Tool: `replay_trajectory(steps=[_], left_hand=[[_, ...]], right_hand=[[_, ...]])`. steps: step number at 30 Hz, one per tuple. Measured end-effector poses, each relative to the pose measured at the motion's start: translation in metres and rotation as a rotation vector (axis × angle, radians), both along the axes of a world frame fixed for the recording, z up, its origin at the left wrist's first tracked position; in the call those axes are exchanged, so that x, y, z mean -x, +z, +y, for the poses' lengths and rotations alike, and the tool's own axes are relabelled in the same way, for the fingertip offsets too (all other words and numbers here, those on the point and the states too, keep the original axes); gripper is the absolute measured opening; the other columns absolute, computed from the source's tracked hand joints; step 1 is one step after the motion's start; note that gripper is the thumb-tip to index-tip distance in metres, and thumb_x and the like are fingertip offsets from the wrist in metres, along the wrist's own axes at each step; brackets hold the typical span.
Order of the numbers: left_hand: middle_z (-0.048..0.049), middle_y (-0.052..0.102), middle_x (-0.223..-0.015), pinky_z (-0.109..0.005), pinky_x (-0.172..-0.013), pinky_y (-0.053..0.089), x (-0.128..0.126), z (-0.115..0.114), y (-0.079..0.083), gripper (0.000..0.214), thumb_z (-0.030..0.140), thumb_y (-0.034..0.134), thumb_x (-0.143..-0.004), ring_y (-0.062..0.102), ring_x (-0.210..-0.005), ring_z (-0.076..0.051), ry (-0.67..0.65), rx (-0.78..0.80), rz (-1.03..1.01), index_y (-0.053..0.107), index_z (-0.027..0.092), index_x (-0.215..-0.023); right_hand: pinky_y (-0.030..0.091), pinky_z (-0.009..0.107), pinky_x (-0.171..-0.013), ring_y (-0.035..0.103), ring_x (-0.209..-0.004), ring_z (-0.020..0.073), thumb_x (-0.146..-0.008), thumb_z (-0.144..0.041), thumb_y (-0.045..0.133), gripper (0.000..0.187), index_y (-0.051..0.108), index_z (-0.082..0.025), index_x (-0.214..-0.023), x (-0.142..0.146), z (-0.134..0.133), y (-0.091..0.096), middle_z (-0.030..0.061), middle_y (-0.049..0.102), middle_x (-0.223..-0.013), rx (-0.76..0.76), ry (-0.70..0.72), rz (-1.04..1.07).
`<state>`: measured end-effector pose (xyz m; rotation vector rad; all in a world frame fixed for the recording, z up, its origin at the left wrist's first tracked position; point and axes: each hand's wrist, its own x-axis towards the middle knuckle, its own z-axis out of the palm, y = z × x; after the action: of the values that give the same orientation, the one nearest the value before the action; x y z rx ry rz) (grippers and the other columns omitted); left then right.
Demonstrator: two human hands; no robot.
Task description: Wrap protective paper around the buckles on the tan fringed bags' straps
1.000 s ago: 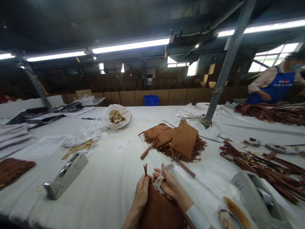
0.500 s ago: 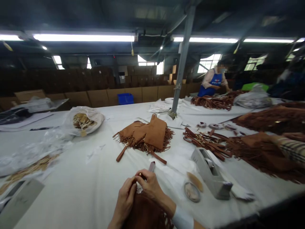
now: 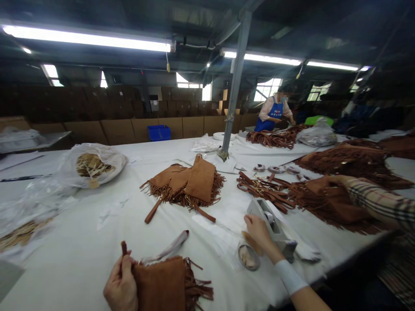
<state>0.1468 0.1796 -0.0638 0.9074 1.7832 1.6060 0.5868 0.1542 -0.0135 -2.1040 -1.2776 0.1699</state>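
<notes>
At the front edge, my left hand point(image 3: 121, 280) is closed at the corner of a brown fringed suede pouch point(image 3: 160, 285). A short piece of brown strap point(image 3: 123, 248) sticks up between its thumb and fingers. A wrapped strap point(image 3: 171, 247) in whitish covering lies beyond the pouch's top edge. My right hand point(image 3: 257, 231) is at the near left side of a grey tape dispenser point(image 3: 275, 222), its fingers curled together; what they hold, if anything, is hidden. Just below that hand is a round dish-like item point(image 3: 248, 255) with pale contents, beside a tan oval piece point(image 3: 252, 242).
Stacked fringed pouches point(image 3: 184, 181) lie mid-table, with brown straps point(image 3: 264, 190) to their right. A co-worker's checked sleeve point(image 3: 376, 198) reaches over more fringed pieces point(image 3: 330, 203). A metal post point(image 3: 234, 86) rises from the table. A clear plastic bag point(image 3: 112, 166) sits left; another person point(image 3: 274, 112) works behind.
My hands were together over the pouch; now they are apart. The right hand has moved right to the tape dispenser, while the left has shifted left with the pouch, now more visible. The view has turned slightly right.
</notes>
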Motion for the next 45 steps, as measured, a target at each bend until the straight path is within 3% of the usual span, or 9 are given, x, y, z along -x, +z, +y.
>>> replay_trajectory(steps=[8, 14, 17, 22, 28, 35, 37, 40, 45], left_hand=[[-0.0012, 0.068, -0.081, -0.028, -0.066, 0.049, -0.033, 0.02, 0.024, 0.035, 0.05, 0.066, -0.067, 0.06, -0.07, -0.017, -0.016, -0.153, -0.215, 0.068, 0.016, -0.074], [-0.0048, 0.074, -0.083, -0.034, -0.074, 0.051, -0.048, 0.009, 0.002, 0.047, 0.055, 0.068, -0.064, 0.066, -0.079, -0.025, -0.243, -0.016, -0.123, 0.072, 0.015, -0.089], [-0.0044, 0.075, -0.086, -0.036, -0.08, 0.051, -0.054, 0.005, -0.008, 0.047, 0.055, 0.067, -0.064, 0.067, -0.086, -0.028, -0.287, 0.034, -0.098, 0.072, 0.017, -0.092], [-0.0053, 0.074, -0.097, -0.038, -0.091, 0.046, -0.057, 0.005, -0.01, 0.047, 0.053, 0.065, -0.068, 0.065, -0.095, -0.028, -0.321, 0.032, -0.084, 0.07, 0.019, -0.1], [-0.0031, 0.072, -0.087, -0.03, -0.077, 0.05, -0.059, 0.004, -0.001, 0.049, 0.054, 0.067, -0.068, 0.065, -0.081, -0.022, -0.338, -0.022, -0.18, 0.067, 0.017, -0.1], [-0.0019, 0.068, -0.071, -0.026, -0.065, 0.048, -0.057, 0.004, 0.002, 0.045, 0.056, 0.07, -0.065, 0.061, -0.069, -0.019, -0.426, -0.065, -0.257, 0.069, 0.015, -0.084], [-0.0031, 0.07, -0.074, -0.026, -0.066, 0.048, -0.056, 0.004, 0.002, 0.045, 0.056, 0.071, -0.065, 0.061, -0.071, -0.019, -0.443, -0.069, -0.276, 0.07, 0.015, -0.083], [-0.004, 0.071, -0.078, -0.026, -0.068, 0.047, -0.055, 0.005, 0.005, 0.044, 0.055, 0.071, -0.066, 0.062, -0.074, -0.02, -0.482, -0.081, -0.316, 0.071, 0.015, -0.084], [-0.0082, 0.074, -0.093, -0.031, -0.082, 0.048, -0.055, 0.004, 0.012, 0.036, 0.049, 0.069, -0.072, 0.063, -0.09, -0.024, -0.61, -0.126, -0.336, 0.073, 0.016, -0.088]], right_hand=[[0.039, 0.034, -0.075, 0.062, -0.083, 0.0263, -0.072, -0.009, 0.059, 0.012, 0.064, -0.013, -0.062, 0.006, 0.037, -0.034, 0.0168, 0.068, -0.081, 0.112, -0.035, -0.061], [0.038, 0.034, -0.067, 0.061, -0.069, 0.0237, -0.07, -0.009, 0.057, 0.015, 0.063, -0.015, -0.057, -0.006, 0.034, -0.038, 0.0104, 0.065, -0.064, 0.095, -0.085, 0.032], [0.036, 0.032, -0.064, 0.057, -0.063, 0.022, -0.063, -0.017, 0.064, 0.009, 0.062, -0.017, -0.054, -0.013, 0.029, -0.032, 0.0056, 0.063, -0.058, 0.034, -0.089, 0.129], [0.038, 0.03, -0.057, 0.055, -0.056, 0.0199, -0.063, -0.037, 0.062, 0.023, 0.06, -0.019, -0.05, -0.008, 0.022, -0.022, 0.0023, 0.059, -0.05, -0.109, -0.06, 0.409], [0.044, 0.028, -0.056, 0.058, -0.059, 0.0164, -0.057, -0.052, 0.068, 0.044, 0.067, -0.016, -0.082, 0.038, 0.029, -0.021, 0.0047, 0.068, -0.072, -0.245, -0.028, 0.776], [0.044, 0.032, -0.061, 0.058, -0.061, 0.0205, -0.056, -0.051, 0.074, 0.038, 0.065, -0.016, -0.067, 0.051, 0.035, -0.014, 0.0056, 0.066, -0.062, -0.333, -0.239, 0.611], [0.044, 0.031, -0.061, 0.058, -0.063, 0.0197, -0.058, -0.05, 0.072, 0.038, 0.067, -0.015, -0.072, 0.056, 0.033, -0.009, 0.0063, 0.068, -0.068, -0.383, -0.242, 0.74], [0.042, 0.025, -0.054, 0.054, -0.06, 0.0137, -0.056, -0.046, 0.077, 0.04, 0.069, -0.015, -0.08, 0.087, 0.031, -0.003, 0.0035, 0.068, -0.074, -0.402, -0.116, 1.05], [0.035, 0.019, -0.047, 0.045, -0.05, 0.0069, -0.052, -0.039, 0.084, 0.038, 0.069, -0.017, -0.08, 0.179, 0.031, -0.006, -0.0019, 0.063, -0.066, -0.24, 0.194, 1.417]])
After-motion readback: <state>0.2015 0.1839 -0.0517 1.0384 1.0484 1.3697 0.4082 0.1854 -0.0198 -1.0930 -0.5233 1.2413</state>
